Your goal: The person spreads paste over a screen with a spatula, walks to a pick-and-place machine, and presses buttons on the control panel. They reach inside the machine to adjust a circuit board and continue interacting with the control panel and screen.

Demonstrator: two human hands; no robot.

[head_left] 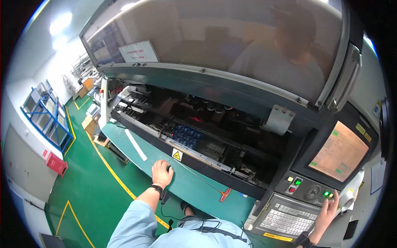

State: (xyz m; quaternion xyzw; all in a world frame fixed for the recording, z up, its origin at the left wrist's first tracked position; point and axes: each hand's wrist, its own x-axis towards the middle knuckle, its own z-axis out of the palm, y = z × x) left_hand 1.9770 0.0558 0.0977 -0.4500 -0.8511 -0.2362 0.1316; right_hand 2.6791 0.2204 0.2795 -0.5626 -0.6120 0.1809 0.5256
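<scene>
My left hand (161,172) rests flat, fingers spread, on the teal front ledge (194,186) of a large machine, just below a yellow warning triangle label (177,155). A dark wristband circles that wrist. My right hand (328,211) reaches to the control panel (308,190) at the right, fingertips on the lit green buttons (328,194). It holds nothing. Below the panel sits a grey keyboard (285,218). Inside the open machine lies a blue circuit board (186,135).
The raised tinted hood (215,41) mirrors a person. An orange-toned monitor (340,151) stands above the panel. A thin rod with a red tip (223,194) lies on the ledge. Green floor with yellow lines (113,175) runs left, with a blue rack (47,115) beyond.
</scene>
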